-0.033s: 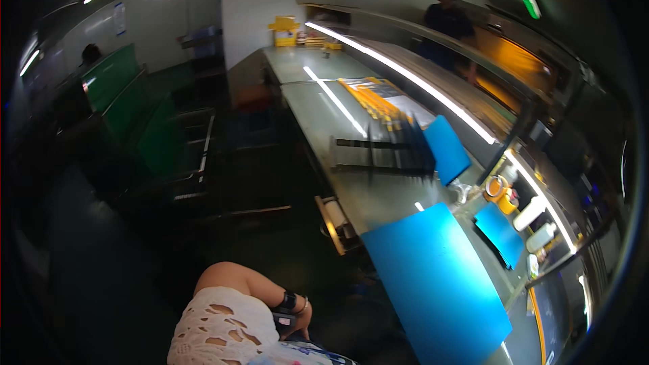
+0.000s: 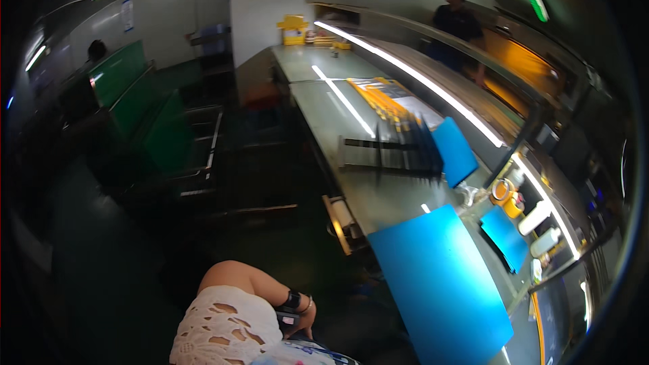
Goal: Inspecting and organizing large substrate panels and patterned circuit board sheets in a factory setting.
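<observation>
The left hand (image 2: 302,316), black-banded at the wrist, seems curled on a dark object (image 2: 286,320), grip unclear; a yellow box (image 2: 293,29) stands at the far end of the bench (image 2: 318,104).

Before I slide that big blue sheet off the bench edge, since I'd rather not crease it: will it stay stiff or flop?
The big blue sheet lies flat and thin on the bench, so it probably flexes when lifted by one edge. Its surface looks smooth and glossy, so it may slide easily. It looks light for its size.
</observation>
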Demonstrator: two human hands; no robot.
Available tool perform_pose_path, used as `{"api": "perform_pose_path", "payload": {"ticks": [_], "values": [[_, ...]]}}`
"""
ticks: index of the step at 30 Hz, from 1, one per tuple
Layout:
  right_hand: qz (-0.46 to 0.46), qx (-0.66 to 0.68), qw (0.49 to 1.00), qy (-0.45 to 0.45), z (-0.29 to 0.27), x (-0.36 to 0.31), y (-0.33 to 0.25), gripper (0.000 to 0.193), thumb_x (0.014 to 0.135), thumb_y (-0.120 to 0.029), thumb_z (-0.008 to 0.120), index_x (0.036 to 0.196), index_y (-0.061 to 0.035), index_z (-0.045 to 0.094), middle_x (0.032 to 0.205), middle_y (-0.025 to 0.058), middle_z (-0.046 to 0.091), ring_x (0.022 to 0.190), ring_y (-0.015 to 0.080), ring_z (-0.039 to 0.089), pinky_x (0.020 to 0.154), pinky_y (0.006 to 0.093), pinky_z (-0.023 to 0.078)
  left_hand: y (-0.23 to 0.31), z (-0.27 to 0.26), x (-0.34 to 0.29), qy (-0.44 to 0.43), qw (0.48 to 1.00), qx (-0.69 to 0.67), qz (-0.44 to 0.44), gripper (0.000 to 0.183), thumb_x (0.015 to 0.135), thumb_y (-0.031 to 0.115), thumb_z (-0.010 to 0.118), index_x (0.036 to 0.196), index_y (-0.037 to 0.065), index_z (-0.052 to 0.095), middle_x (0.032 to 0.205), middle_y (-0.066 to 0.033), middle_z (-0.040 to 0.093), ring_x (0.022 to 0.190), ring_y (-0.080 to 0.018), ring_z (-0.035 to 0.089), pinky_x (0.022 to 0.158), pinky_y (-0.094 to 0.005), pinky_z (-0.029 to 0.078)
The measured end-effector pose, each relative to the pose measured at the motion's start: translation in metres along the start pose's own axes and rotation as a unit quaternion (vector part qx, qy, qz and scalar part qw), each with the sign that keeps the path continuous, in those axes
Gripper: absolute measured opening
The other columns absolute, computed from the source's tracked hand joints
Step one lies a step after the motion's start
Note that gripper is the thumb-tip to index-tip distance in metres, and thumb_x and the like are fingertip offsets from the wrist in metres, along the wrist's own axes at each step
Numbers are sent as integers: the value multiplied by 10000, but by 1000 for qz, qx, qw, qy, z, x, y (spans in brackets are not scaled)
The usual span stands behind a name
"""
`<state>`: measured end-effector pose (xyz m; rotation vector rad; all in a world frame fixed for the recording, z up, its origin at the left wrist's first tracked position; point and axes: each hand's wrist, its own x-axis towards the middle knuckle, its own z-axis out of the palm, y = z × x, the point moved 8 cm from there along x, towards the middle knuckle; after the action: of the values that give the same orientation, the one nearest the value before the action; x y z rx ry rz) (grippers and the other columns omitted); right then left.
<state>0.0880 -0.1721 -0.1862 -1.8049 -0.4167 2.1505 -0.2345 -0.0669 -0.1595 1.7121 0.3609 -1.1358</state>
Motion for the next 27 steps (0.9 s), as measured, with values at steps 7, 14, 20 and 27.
{"api": "perform_pose_path", "payload": {"ticks": [7,14,20,27], "values": [[21,-96,994,-46,23,2,-31,302,912,-332,541,1082,-97,624,755,-14,579,650,95,516,551,233,402,6,-1,-17,41,999,-5,-13,1032,631,272,841,1454,292,219,1291,-136,522,1062,-299,575,909,-406,445],[9,-134,989,-63,35,3,-45,300,909,-333,550,1072,-93,626,766,-12,585,665,103,525,557,243,409,3,-3,-14,16,1000,-23,-3,1030,613,314,848,1448,290,244,1282,-129,531,1076,-299,572,914,-404,446],[-70,17,997,42,10,-42,-3,298,906,-333,558,1063,-89,628,776,-9,590,677,110,533,562,251,415,-29,10,20,-5,992,-121,28,1034,615,163,834,1455,235,235,1284,-161,523,1139,-239,508,933,-377,434],[-154,144,976,49,-13,3,34,273,900,-307,580,950,-46,644,786,109,671,662,172,631,600,288,498,-19,12,4,-55,986,-115,107,475,815,205,651,1234,61,482,1074,-90,604,933,-205,562,789,-344,471]]}}
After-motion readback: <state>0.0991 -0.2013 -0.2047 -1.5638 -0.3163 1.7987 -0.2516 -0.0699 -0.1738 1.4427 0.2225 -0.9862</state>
